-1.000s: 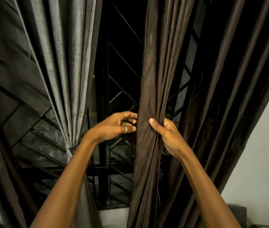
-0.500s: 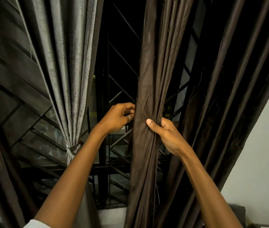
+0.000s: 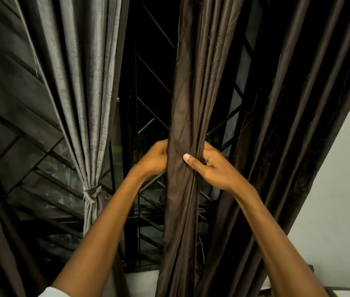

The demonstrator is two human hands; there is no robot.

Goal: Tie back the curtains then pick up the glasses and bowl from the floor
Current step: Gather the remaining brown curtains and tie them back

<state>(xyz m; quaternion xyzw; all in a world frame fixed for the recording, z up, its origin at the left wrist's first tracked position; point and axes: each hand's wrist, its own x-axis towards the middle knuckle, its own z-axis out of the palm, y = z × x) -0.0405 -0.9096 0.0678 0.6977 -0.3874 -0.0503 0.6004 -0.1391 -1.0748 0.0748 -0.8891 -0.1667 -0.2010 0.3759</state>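
Both hands clamp the gathered brown curtain [image 3: 182, 103] between them, the left hand [image 3: 154, 157] from 9 o'clock, the right hand [image 3: 212, 166] from 3 o'clock with its thumb across the front, the cloth hanging 12 to 6 o'clock, equally near each, not yet tied.

Two hands are there, the left hand [image 3: 153, 159] and the right hand [image 3: 214, 168]. Curtains are three: one grey curtain [image 3: 88, 93], one thin brown curtain [image 3: 184, 103] and one dark thick curtain [image 3: 298, 136] at the right
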